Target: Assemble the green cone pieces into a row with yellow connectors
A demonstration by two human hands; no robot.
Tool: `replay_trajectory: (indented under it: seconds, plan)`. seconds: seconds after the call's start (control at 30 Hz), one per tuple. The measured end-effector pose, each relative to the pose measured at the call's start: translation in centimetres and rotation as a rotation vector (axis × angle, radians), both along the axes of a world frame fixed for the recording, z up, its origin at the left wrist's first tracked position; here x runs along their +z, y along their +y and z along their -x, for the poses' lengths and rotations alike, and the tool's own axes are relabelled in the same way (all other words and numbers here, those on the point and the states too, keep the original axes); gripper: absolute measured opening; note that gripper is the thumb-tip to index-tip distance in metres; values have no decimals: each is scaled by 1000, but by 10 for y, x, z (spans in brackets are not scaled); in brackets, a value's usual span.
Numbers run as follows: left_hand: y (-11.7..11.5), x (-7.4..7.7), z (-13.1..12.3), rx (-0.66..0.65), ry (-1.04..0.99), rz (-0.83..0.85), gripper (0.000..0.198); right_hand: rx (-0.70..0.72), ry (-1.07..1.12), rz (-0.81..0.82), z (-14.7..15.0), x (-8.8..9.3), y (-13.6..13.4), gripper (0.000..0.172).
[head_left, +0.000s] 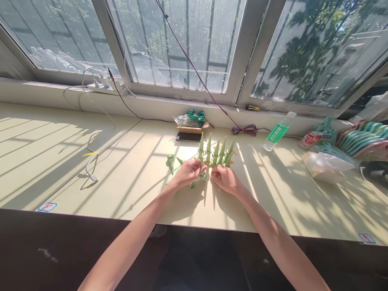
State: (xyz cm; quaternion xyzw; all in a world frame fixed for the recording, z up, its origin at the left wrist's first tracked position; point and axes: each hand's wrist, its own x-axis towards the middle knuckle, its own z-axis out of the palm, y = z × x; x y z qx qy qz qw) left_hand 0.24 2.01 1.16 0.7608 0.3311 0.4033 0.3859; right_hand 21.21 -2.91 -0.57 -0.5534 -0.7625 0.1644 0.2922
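Several pale green pointed cones [216, 152] stand upright in a close group on the table, with small yellow-orange bits sticking out around them. My left hand [190, 171] is closed at the group's near left, its fingertips pinching a green cone [202, 161]. To the right, my right hand [224, 179] is held low in front of the group with thumb and fingers pressed together; what lies between them is hidden. Beside my left hand, more loose green cones [170, 162] lie or stand on the table, and another small green piece [193, 185] rests below its fingers.
Behind the cones are a dark phone [188, 137] and a small box [190, 129] with wrapped items. A bottle with a green label [276, 133], a red can [310, 139], a plastic bag [324, 166] and stacked hangers [363, 139] occupy the right. A white cable [91, 161] lies left.
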Motion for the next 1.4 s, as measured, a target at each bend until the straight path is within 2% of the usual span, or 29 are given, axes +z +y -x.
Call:
replay_trajectory:
  seconds: [0.17,0.43,0.57,0.93,1.4]
  plan:
    - [0,1,0,-16,43,-11,45,-10,72,-16,1,2,0,7]
    - [-4,3,-1,20,56,-7,42,-9,187,-113,4,4,-2,16]
    - [-5,2,-3,40,42,22,40,-8,269,-139,8,3,-2,13]
    - [-5,5,-5,119,40,20,42,-73,509,-124,6,1,2,19]
    - [-5,4,-6,119,37,46,39,-21,531,-120,8,3,-1,25]
